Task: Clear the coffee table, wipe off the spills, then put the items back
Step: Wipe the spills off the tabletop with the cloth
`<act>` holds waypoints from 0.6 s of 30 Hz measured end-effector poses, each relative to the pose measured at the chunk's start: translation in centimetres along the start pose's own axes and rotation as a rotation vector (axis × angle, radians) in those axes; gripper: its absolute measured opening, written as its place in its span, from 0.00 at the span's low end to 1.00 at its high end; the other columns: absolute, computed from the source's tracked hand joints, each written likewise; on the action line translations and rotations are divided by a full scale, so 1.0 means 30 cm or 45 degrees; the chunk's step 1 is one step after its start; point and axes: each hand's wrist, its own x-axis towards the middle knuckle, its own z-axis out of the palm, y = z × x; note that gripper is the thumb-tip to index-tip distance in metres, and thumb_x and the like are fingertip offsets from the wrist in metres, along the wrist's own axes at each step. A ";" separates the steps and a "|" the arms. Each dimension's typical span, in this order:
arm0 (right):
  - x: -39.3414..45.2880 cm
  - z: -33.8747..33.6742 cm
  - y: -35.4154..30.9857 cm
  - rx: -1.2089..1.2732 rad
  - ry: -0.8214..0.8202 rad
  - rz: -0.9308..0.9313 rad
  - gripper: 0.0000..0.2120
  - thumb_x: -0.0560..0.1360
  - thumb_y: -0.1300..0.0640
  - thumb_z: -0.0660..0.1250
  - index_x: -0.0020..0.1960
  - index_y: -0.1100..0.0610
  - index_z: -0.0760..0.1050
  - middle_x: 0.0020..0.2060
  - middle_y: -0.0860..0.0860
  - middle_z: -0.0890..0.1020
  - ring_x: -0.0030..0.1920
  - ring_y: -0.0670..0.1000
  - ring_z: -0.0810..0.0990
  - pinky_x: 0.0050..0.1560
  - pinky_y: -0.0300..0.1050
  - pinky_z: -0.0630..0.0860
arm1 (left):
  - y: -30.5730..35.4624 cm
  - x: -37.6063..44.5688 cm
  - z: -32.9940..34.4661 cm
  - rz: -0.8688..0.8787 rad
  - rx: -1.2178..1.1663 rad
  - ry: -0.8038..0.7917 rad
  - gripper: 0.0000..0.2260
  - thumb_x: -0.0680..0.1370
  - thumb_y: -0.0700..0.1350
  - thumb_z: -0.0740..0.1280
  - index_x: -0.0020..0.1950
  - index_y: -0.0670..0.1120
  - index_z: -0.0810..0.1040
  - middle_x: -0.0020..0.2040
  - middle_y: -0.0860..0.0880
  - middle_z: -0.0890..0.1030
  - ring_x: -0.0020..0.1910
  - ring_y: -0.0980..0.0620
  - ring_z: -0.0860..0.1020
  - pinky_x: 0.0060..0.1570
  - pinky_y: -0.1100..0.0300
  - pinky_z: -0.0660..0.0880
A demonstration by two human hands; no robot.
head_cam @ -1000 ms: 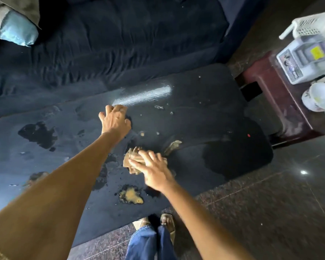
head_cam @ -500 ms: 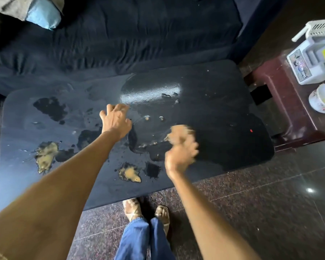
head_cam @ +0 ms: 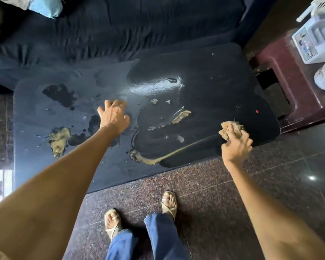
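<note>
The cloth (head_cam: 231, 129), tan and crumpled, sits at the near right edge of the dark tabletop (head_cam: 223, 76), bunched in the grip of the right hand (head_cam: 235, 145), whose fingers curl round it. The left hand (head_cam: 114, 115) rests on the middle of the tabletop with fingers spread and nothing in its grip, between a tan spill (head_cam: 59, 139) to its left and tan streaks (head_cam: 182, 116) and a long smear (head_cam: 150, 159) to its right. A dark sofa (head_cam: 120, 29) lies behind the tabletop, a maroon stool (head_cam: 289, 87) with a white box (head_cam: 311, 42) stands just beside its right end, and sandalled feet (head_cam: 169, 201) stand on the speckled floor (head_cam: 204, 194) in front.
</note>
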 end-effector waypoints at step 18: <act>-0.388 0.042 -0.242 0.068 -0.070 -0.632 0.21 0.70 0.66 0.62 0.59 0.52 0.79 0.56 0.58 0.78 0.50 0.61 0.77 0.41 0.51 0.77 | -0.282 -0.130 -0.021 0.044 0.013 -0.024 0.22 0.77 0.44 0.59 0.72 0.46 0.66 0.71 0.46 0.67 0.68 0.43 0.61 0.65 0.47 0.59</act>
